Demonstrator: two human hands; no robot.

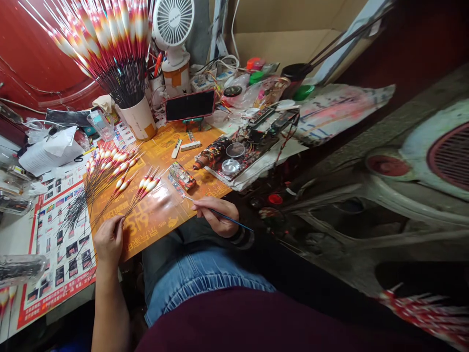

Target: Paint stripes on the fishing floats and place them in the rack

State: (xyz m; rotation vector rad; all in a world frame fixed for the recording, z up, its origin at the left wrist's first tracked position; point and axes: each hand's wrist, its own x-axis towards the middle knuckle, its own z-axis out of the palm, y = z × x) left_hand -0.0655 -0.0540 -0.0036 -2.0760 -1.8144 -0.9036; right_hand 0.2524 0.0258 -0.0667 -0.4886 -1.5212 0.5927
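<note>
My left hand [109,240] is closed at the front left of the orange board, its fingertips pinching the dark stems of a small bunch of fishing floats [148,184]. Their white, yellow and red bodies point away from me. My right hand [219,218] is shut on a thin paintbrush [229,218] with a blue handle. The brush tip points left, close to a paint-stained block [182,177]; whether they touch I cannot tell. Left of the held bunch lie a few loose floats [123,184] and a larger pile of floats [113,161].
A white container [138,120] packed with upright floats stands at the back left, near a white fan [174,22]. A phone [190,105] leans on a stand. Right of it sit a paint-spattered device [264,127] and a small clear dish [230,167]. The orange board [146,239] ends at my lap.
</note>
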